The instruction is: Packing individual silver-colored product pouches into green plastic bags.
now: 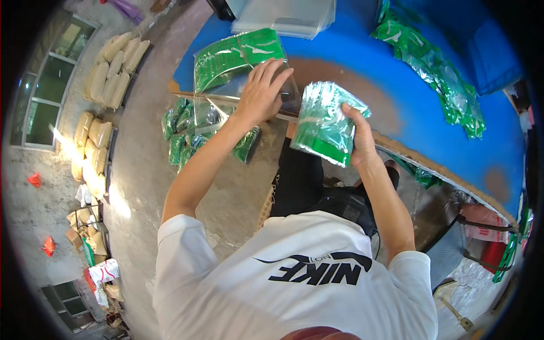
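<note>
A fan of green-and-silver foil packets (327, 122) is in my right hand (362, 136), whose thumb presses on their face. My left hand (262, 93) reaches over a large clear plastic bag (201, 113) at the table edge, its fingers stretched and apart near the bag's near part. Inside that bag, toward its far end, lies a layer of green packets (238, 54). Part of the bag hangs past the table edge toward me. The palm side of my left hand is hidden.
A blue table (362, 62) with worn brown patches curves ahead of me. Flat clear bags (283, 17) lie at its back, and a row of green packets (433, 73) at the right. Filled green bags (184, 133) sit on the floor at left; stacked sacks (116, 68) stand by the wall.
</note>
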### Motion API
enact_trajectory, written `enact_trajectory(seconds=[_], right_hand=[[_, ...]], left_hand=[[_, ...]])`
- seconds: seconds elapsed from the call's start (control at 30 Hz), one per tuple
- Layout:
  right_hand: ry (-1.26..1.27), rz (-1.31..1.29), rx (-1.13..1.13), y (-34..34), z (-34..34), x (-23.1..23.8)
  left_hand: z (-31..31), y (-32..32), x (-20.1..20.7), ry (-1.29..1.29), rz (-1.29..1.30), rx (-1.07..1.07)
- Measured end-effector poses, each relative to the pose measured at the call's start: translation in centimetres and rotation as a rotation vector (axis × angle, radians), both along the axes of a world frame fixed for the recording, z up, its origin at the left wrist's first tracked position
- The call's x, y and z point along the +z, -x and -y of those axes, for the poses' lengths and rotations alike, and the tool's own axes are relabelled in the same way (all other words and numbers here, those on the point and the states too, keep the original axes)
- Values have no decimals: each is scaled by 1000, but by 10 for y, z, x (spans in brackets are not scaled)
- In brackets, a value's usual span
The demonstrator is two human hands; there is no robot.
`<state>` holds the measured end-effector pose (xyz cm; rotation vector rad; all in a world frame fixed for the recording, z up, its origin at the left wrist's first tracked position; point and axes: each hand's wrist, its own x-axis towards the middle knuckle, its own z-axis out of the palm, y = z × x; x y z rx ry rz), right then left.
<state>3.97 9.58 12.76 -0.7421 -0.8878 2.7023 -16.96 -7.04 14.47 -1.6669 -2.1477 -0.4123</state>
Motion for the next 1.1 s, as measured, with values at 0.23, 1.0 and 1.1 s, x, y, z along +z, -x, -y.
enact_trajectory(seconds=[0.23,1.0,1.1], right_hand=[[-410,-85,47,-12,12,3],[-612,-205,568,164,23,77],[-733,-97,615,156,18,71]], left_hand=[[91,46,18,-102,-96,193],[-30,-44,129,-386,424,89],[-33,-43,123,-381,496,97]])
